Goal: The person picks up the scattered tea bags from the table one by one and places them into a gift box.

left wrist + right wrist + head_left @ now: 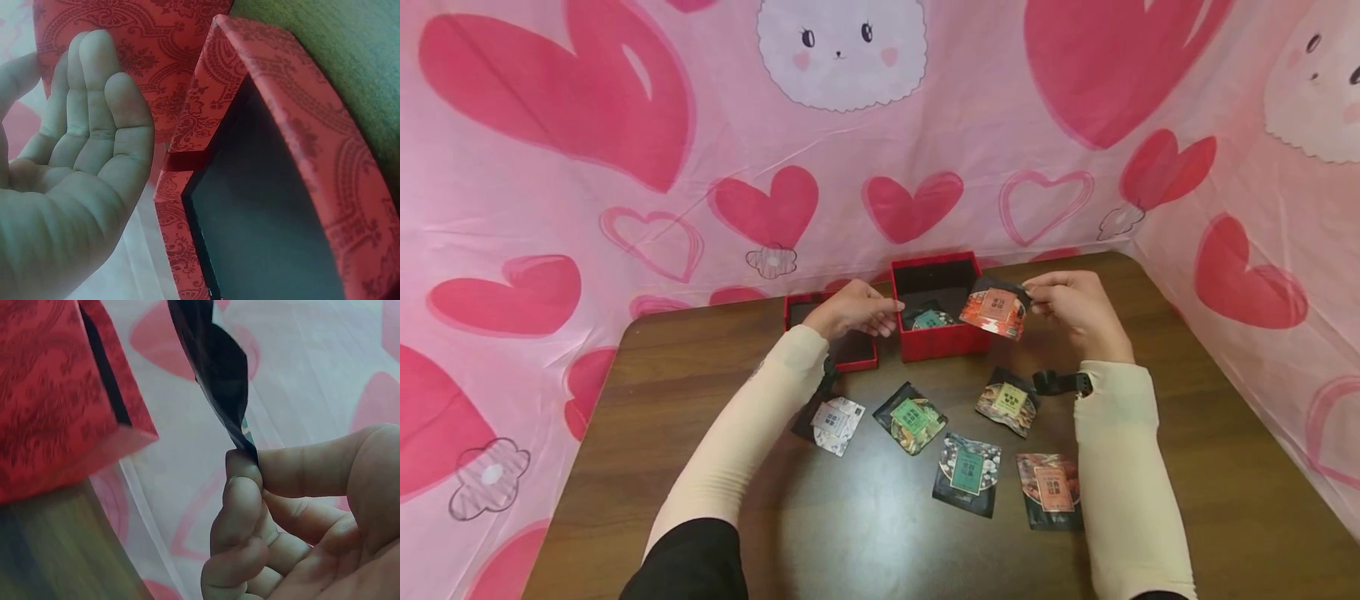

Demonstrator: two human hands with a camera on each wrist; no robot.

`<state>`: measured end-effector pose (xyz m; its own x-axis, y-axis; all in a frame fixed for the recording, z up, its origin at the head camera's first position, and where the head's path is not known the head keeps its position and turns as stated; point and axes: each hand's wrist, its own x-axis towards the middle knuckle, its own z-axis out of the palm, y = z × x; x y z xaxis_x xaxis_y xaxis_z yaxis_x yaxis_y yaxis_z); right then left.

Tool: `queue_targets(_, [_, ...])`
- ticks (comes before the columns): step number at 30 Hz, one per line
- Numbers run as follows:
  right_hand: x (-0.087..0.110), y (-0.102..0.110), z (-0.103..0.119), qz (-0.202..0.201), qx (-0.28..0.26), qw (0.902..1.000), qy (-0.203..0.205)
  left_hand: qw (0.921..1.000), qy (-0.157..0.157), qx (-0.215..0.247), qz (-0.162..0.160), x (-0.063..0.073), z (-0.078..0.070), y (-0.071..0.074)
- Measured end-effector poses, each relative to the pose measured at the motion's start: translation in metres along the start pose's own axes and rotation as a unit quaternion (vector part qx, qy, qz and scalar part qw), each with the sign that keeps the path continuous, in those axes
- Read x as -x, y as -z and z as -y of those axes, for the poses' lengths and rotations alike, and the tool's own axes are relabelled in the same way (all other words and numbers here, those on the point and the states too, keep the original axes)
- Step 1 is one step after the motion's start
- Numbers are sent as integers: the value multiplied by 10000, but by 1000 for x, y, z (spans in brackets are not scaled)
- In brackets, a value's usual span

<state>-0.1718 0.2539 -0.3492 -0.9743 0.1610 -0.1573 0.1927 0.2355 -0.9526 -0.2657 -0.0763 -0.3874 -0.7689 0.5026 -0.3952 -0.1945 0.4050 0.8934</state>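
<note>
My right hand [1078, 312] pinches the edge of a black-and-orange printed sachet [997, 307] between thumb and fingers. It holds the sachet up in front of the red box's right side. In the right wrist view the sachet [222, 369] appears nearly edge-on. My left hand [857, 308] has its fingertips right at the left rim of the open red box [943, 343], fingers loosely bent in the left wrist view. Inside that box lies a sachet with a teal label [932, 318]. Under the left hand is the shallow red lid [857, 365], dark inside and partly hidden.
Several sachets lie spread on the wooden table [700, 400]: a white-grey one [838, 423], a green one [912, 418], a yellow-labelled one [1007, 402], a teal-labelled one [967, 475] and an orange-labelled one [1048, 492] beside my right forearm. A pink heart-print cloth [850, 200] hangs behind.
</note>
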Motion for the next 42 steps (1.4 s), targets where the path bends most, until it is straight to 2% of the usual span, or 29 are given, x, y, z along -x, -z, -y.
queue_targets(9, [-10, -19, 10, 142, 80, 9998, 113, 10000, 11, 31, -42, -1, 1, -1])
queue_targets(20, [-26, -51, 33, 133, -227, 9996, 40, 9998, -14, 51, -179, -1, 2, 0])
queue_targets(26, [-32, -57, 33, 70, -355, 9989, -302, 9998, 47, 121, -179, 0, 2, -3])
queue_targets(34, [-39, -60, 32, -211, -705, 9968, -316, 9998, 68, 140, -152, -1, 4, -2])
queue_targets(42, [-42, -59, 19, 38, 112, 9996, -274, 9996, 15, 254, -154, -1, 4, -3])
